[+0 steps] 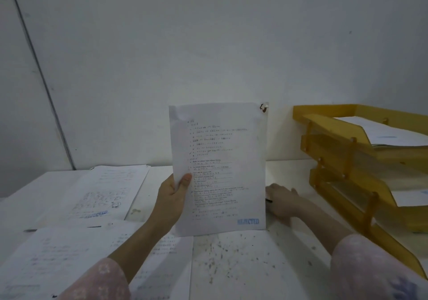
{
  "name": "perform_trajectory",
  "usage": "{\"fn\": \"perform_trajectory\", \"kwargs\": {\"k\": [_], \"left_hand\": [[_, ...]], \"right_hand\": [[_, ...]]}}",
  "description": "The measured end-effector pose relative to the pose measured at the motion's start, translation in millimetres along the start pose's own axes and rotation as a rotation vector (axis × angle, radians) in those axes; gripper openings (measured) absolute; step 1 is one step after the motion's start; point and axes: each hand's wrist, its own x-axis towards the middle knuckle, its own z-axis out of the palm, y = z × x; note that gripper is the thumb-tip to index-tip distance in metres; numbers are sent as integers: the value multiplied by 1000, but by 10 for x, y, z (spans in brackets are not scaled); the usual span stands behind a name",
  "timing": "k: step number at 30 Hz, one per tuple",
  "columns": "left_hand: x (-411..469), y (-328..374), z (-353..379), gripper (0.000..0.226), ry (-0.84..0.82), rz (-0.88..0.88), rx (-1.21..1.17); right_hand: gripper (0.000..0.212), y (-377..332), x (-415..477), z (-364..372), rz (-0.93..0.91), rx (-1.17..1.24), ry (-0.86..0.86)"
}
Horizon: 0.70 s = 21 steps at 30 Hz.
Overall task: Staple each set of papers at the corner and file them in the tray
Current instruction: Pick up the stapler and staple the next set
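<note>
Paper set (220,167) is pinched upright by left hand (172,195), grip of right hand (282,200) cannot be told; tray (324,109) is partly filled, more papers (108,190) are left on counter (289,248).

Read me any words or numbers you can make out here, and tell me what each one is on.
"REJECTED": blue stamp, bottom right corner of the held sheet.
Printed lines on that sheet: too small to read.
The paper lying left has a blue mark: too blurred to read.
</note>
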Motion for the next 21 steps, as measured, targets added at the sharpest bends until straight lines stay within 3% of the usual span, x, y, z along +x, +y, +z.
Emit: {"fn": "perform_trajectory", "kwargs": {"k": [5,8,13,15,18,21], "left_hand": [[10,-7,-11,24,-18,-4,-7],[0,-1,-7,24,-22,-6,-7],[-19,11,-9,24,-27,-4,-17],[-27,21,-1,22,-31,0,-25],[-41,32,25,26,-46,7,-27],[-56,34,69,25,-65,22,-41]], "right_hand": [[26,38,216,229,-91,-87,164],[21,90,285,211,-39,24,228],[11,214,76,-303,97,628,453],[20,217,-88,-638,95,855,552],[32,140,-380,-1209,-12,1149,679],[21,-97,-709,-1709,-215,1283,762]]}}
